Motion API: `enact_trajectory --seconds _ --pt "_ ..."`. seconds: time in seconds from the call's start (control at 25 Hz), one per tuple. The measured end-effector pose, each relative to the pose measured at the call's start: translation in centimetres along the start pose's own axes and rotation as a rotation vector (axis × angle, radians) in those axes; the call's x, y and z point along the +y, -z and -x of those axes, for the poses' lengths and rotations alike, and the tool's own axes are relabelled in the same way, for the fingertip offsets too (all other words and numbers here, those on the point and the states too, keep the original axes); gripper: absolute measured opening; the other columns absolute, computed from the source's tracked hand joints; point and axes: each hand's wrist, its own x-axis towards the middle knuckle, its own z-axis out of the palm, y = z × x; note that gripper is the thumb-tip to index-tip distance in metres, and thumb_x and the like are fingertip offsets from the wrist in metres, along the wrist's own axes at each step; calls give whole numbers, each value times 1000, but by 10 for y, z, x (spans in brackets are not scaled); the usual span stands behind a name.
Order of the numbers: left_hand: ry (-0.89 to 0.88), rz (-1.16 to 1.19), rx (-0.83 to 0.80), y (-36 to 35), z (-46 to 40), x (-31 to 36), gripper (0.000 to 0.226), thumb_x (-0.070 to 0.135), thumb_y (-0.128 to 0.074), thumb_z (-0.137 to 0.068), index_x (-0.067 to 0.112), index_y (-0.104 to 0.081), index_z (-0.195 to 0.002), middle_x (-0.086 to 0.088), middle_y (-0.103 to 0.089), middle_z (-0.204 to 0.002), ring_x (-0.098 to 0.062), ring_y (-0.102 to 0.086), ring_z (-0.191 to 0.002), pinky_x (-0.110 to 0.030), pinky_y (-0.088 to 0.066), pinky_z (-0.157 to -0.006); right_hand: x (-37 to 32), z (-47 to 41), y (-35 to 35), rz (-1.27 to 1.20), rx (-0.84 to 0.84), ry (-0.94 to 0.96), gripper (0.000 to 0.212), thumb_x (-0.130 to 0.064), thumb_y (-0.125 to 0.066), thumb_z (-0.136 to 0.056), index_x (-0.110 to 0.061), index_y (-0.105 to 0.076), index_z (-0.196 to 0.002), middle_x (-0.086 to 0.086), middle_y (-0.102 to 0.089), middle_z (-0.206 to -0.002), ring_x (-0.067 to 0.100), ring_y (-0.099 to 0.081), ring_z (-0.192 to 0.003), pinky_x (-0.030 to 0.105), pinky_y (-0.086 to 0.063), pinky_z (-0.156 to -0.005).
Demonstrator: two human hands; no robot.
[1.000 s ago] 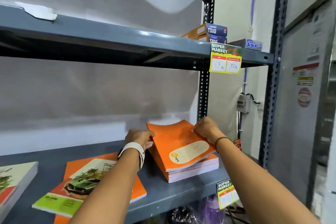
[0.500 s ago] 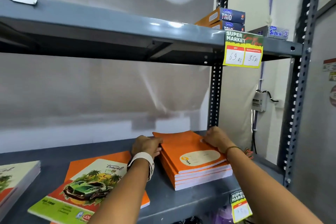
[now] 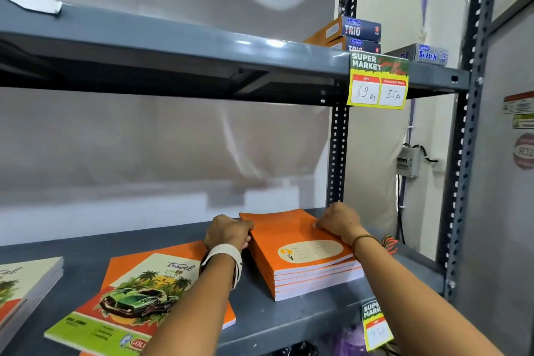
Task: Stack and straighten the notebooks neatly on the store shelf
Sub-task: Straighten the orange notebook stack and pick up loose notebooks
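1. Since a second ago the orange notebook stack (image 3: 303,254) has gone from skewed, with its top copy fanned out, to squared up, its edges now nearly flush; both hands have stayed at its sides.
2. The grey shelf (image 3: 289,324) carries the stack near its right end, close to the perforated rear upright (image 3: 336,153).
3. An upper shelf (image 3: 173,46) holds blue Trio boxes (image 3: 359,29) and a yellow price tag (image 3: 378,81).
4. Just left of the stack lies a travel-cover notebook (image 3: 135,295) with a green car, partly covered by the left forearm; under it sits another orange one.
5. A third pile (image 3: 31,280) is cut off at the left edge; a lower price tag (image 3: 375,324) is blurred.
6. The left hand (image 3: 228,233), a white band on its wrist, curls against the stack's left edge, its grip closed on it.
7. The right hand (image 3: 338,221) presses, fingers folded, on the top cover's far right corner.
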Motion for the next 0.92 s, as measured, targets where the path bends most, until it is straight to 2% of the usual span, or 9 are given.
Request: enact_trajectory --seconds 0.12,0.24,0.44,0.56,0.64,0.68,0.8,0.84,0.92 --pt "-11 -15 4 0 0 -3 15 18 -78 -57 11 -65 -58 -8 -69 -51 -24 -69 -49 -44 -62 -61 1 -1 -2 7 14 -3 23 -31 -72 -77 -12 -61 -81 11 -71 -97 30 -65 -94 31 -46 -74" --pt "-19 -52 9 1 2 -2 16 20 -79 -60 12 -65 -61 -8 -70 -53 -23 -71 -51 -42 -62 -61 1 1 -4 -2 18 -24 31 -32 -73 -76 -9 -66 -95 13 -69 -104 32 -64 -99 37 -53 -83" --pt "-43 -106 -50 11 7 2 22 25 -79 -70 8 -65 -74 -11 -73 -65 -24 -73 -61 -41 -62 -65 -1 9 -1 108 32 -65 37 -34 -67 -80 -13 -63 -111 13 -65 -117 35 -60 -109 40 -53 -88" --pt "-99 -208 42 40 5 13 16 22 -77 -69 9 -68 -73 -10 -74 -63 -22 -72 -58 -37 -63 -63 -29 22 -1 287 161 51 34 -24 -60 -82 -15 -63 -115 11 -65 -118 33 -58 -113 41 -52 -88" --pt "-114 -341 100 71 2 24 14 18 -77 -69 7 -73 -78 -12 -75 -70 -23 -74 -64 -35 -62 -68 -60 33 -8 197 197 162 30 -21 -62 -82 -15 -67 -111 12 -67 -116 33 -58 -112 41 -53 -90" --pt "-118 -453 102 87 0 28 21 20 -77 -70 7 -74 -85 -13 -76 -79 -25 -74 -74 -34 -61 -75 -77 39 -12 139 193 212 27 -22 -63 -82 -15 -69 -107 13 -68 -116 34 -59 -111 40 -53 -90" --pt "-134 -1007 12 138 3 33 48 36 -74 -75 9 -64 -112 -10 -68 -117 -29 -63 -110 -27 -50 -91 -129 63 -31 136 35 348 30 -35 -64 -81 -12 -70 -98 10 -69 -112 34 -62 -106 37 -53 -86" --pt "-140 -1160 -38 151 6 32 53 41 -71 -76 11 -60 -119 -8 -63 -126 -28 -59 -116 -29 -47 -93 -144 73 -37 171 -89 374 33 -43 -66 -78 -13 -69 -91 8 -69 -106 31 -64 -103 33 -53 -79" --pt "-107 -1326 -141 175 9 23 65 52 -65 -77 14 -54 -129 -7 -56 -137 -27 -53 -124 -31 -43 -99 -166 95 -52 244 -349 388 41 -57 -66 -71 -16 -62 -72 4 -68 -84 23 -68 -81 25 -50 -58"
